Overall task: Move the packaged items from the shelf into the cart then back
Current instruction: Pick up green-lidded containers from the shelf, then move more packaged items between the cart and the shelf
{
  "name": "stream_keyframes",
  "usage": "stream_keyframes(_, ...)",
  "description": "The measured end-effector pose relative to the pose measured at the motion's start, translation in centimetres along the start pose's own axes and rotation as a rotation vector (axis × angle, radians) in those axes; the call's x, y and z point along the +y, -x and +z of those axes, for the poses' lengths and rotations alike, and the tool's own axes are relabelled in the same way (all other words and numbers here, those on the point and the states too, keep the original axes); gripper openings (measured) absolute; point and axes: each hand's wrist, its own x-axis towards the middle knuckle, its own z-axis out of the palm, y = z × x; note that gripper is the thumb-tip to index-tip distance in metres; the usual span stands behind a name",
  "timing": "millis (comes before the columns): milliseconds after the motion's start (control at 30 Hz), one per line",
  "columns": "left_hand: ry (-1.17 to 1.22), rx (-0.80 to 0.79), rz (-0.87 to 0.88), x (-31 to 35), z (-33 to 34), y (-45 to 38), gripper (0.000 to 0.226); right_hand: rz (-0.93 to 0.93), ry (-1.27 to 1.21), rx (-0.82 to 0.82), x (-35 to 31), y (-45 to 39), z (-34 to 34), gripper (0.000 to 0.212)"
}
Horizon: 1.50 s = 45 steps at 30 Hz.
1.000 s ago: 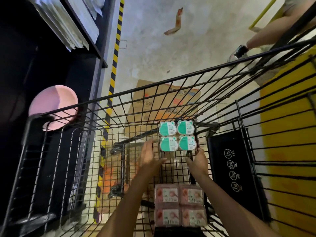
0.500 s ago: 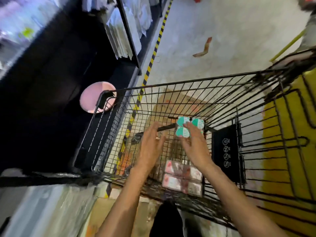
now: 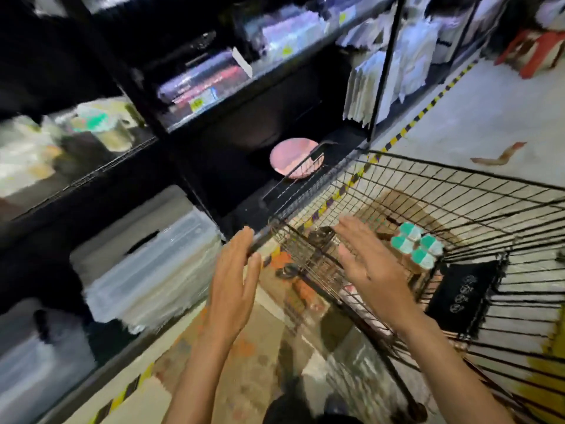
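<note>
Green-topped pack point(image 3: 418, 250) sits low in wire cart point(image 3: 458, 203), just right of right hand point(image 3: 371, 264). Not touching. Four round green lids, set two by two. Right hand flat, fingers straight, holds nothing. Left hand point(image 3: 234, 280) flat too, fingers straight, holds nothing, by cart's near corner.

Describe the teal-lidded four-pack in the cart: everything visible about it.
The teal-lidded four-pack is a two-by-two block of small round tubs with teal and white tops and brownish sides, seemingly bundled together, though blur hides any wrap or print. It sits inside the wire cart, lids up, near the black panel. Neither hand touches it: the right hand hovers open just beside it, the left hand farther off, outside the cart.
</note>
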Motion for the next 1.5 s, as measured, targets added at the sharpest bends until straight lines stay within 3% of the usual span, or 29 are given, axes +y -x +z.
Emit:
stream_keyframes(200, -0.050, 0.238, -0.199, -2.6, -7.7, 9.1, 0.055, -0.140, -0.044, -0.201, -6.8, 3.1, 5.6, 0.049)
stream_keyframes(433, -0.062, 0.478, -0.402, -7.3, -17.2, 20.1, 0.046, -0.296, -0.102, -0.421, -16.2, 6.8, 16.8, 0.062)
stream_keyframes(733, -0.100, 0.611, -0.574, -14.7, -30.2, 34.2, 0.048, -0.383, -0.263, -0.571, -31.8, 14.0, 30.6, 0.069)
stream_keyframes(833, -0.133, 0.648, -0.609, -16.7, -33.3, 37.3, 0.045, -0.406, -0.304, -0.616, -35.8, 15.4, 33.7, 0.056)
stream_keyframes(900, -0.125, 0.684, -0.640, -17.7, -35.2, 38.5, 0.043, -0.392, -0.358, -0.662, -37.7, 15.9, 35.5, 0.042)
stream_keyframes(1033, -0.077, 0.771, -0.682, -20.0, -38.7, 39.2, 0.048, -0.397, -0.384, -0.712, -40.7, 15.6, 39.6, 0.036)
stream_keyframes(1367, -0.090, 0.880, -0.653, -31.0, -49.5, 35.3, 0.058, -0.485, -0.343, -0.751, -47.8, 10.0, 53.9, 0.044)
stream_keyframes(1500, -0.124, 0.886, -0.632, -36.1, -55.3, 32.1, 0.051, -0.497, -0.385, -0.769, -52.1, 5.7, 59.6, 0.045)
